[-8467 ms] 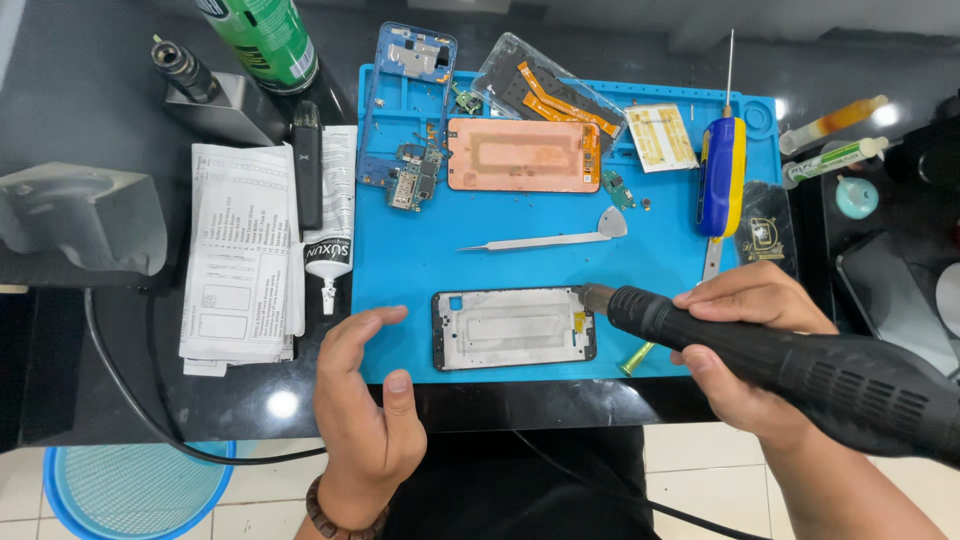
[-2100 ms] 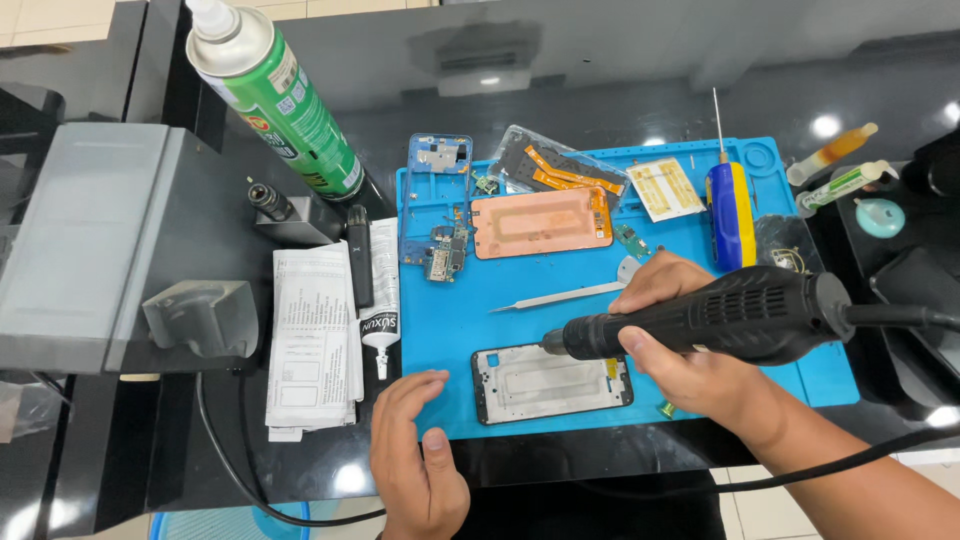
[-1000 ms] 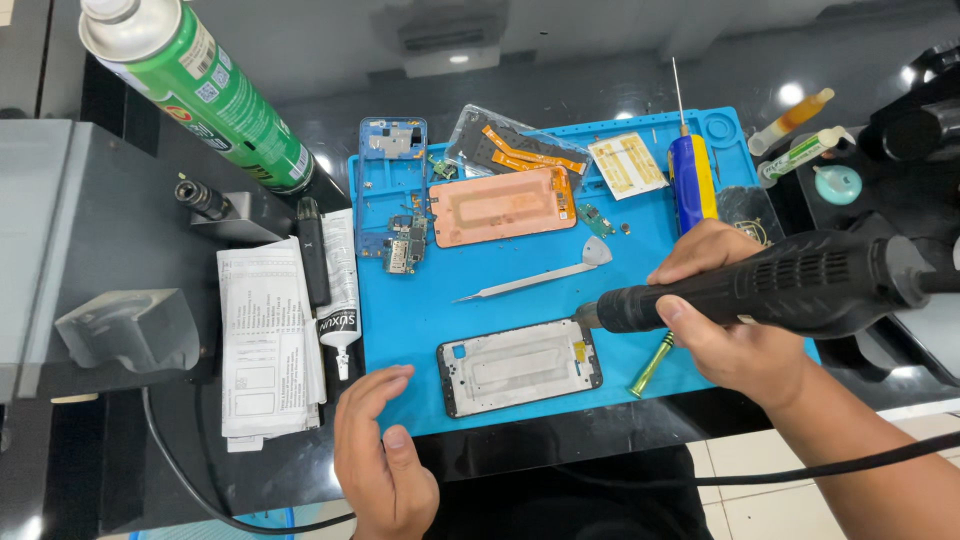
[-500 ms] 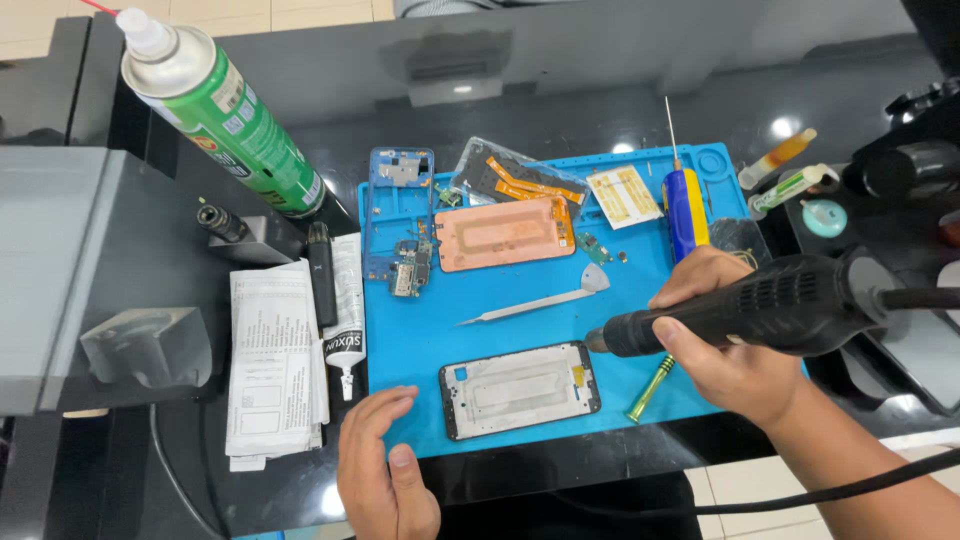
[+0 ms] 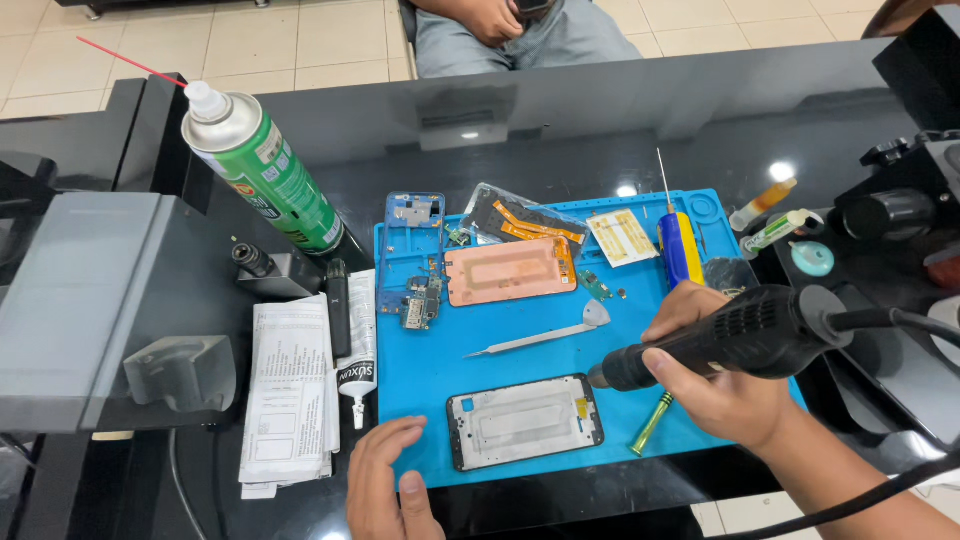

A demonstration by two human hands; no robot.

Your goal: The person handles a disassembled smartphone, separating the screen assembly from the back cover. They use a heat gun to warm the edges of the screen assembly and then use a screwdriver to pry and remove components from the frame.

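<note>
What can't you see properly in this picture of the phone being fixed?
- Head view: the left hand is cut off by the bottom edge; its wrist is out of sight.
- The hot air tool is partly covered by the right hand, whose fingers wrap it.
- The tiny parts beside the copper plate are too small to tell apart.
- The person across the desk is cut off by the top edge.

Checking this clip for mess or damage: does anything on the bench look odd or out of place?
Nothing looks spilled or broken. The phone frame lies flat on the blue mat, with the right hand aiming the hot-air gun at its corner. The green spray can only appears tilted.
</note>
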